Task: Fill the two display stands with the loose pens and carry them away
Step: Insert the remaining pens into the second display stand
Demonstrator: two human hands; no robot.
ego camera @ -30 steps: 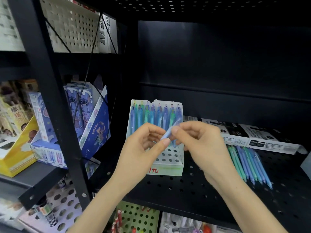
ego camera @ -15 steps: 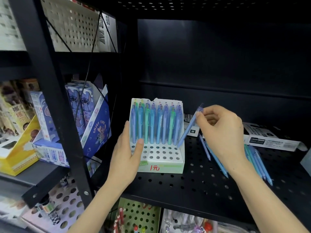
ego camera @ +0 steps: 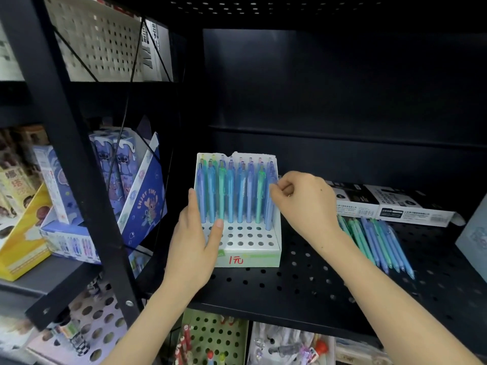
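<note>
So, stand [ego camera: 247, 241] w/ upright pens [ego camera: 239, 196]

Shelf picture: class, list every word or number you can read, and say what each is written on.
"1元" in red, on the front of the white pen stand.
"ENJOY TIME" on the blue box flap.
Print on the black-and-white boxes and the yellow box: too small or blurred to read.

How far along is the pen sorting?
Not nearly. Done: the back rows of the white stand hold upright pens. In hand: the right hand pinches a pen at the row's right end, while the left hand steadies the stand. Left: its front holes are empty, loose pens lie on the shelf, and no second stand shows.
</note>
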